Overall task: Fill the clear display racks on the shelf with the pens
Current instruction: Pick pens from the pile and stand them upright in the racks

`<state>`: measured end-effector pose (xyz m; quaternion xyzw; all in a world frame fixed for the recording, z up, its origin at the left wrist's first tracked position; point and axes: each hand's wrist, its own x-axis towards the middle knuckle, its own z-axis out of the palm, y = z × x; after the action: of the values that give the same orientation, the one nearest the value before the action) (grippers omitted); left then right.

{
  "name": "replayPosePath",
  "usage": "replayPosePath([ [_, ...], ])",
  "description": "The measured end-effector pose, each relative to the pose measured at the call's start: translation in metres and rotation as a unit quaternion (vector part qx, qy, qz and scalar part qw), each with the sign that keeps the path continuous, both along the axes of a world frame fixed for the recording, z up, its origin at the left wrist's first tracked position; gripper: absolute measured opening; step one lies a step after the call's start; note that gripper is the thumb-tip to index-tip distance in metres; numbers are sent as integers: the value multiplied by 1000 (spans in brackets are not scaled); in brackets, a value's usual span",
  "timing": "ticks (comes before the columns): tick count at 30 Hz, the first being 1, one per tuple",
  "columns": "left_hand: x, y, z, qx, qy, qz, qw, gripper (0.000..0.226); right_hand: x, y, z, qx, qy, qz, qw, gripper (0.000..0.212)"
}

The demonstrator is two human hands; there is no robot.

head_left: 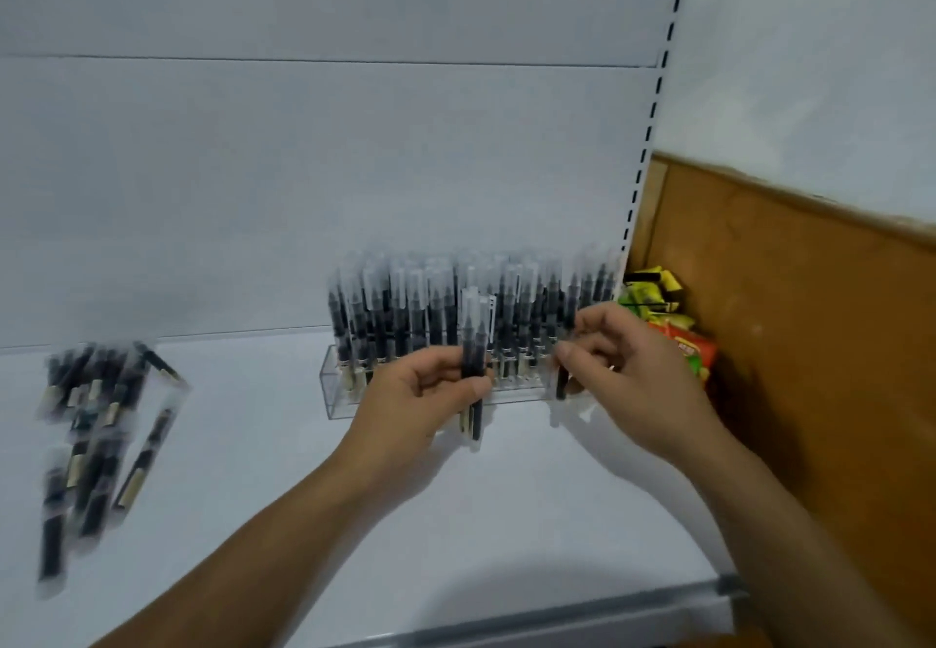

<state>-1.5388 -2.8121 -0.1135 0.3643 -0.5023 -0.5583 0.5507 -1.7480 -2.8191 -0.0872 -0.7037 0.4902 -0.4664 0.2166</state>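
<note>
A clear display rack (pixel 340 396) stands at the back of the white shelf (pixel 263 495), packed with many upright black pens with clear caps (pixel 405 308). My left hand (pixel 420 394) grips a few such pens (pixel 473 343) upright, just in front of the rack's middle. My right hand (pixel 623 374) pinches a single pen (pixel 561 384) at the rack's right end, its lower tip near the rack's front edge. A loose pile of pens (pixel 96 424) lies on the shelf at the far left. The picture is blurred.
The shelf's slotted upright (pixel 653 105) runs along the rack's right side. Beyond it a brown board (pixel 810 323) leans, with yellow and orange snack packets (pixel 673 328) wedged at its foot. The shelf's grey front lip (pixel 582 614) is at the bottom.
</note>
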Motion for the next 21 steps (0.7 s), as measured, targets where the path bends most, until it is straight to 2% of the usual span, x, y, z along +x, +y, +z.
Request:
replayPosePath([
  [5, -24, -8, -4, -1, 16, -11, 1000, 23, -13, -26, 14, -21, -82, -47, 995, 9],
  [10, -24, -6, -7, -36, -3, 18, 999, 22, -7, -50, 18, -31, -64, -50, 996, 10],
  [16, -27, -5, -8, -30, 18, 1, 999, 21, 0, -63, 11, -39, 16, -66, 997, 12],
  [21, -26, -7, -10, -27, 5, 2, 1000, 21, -2, -66, 13, -21, 117, -71, 990, 12],
])
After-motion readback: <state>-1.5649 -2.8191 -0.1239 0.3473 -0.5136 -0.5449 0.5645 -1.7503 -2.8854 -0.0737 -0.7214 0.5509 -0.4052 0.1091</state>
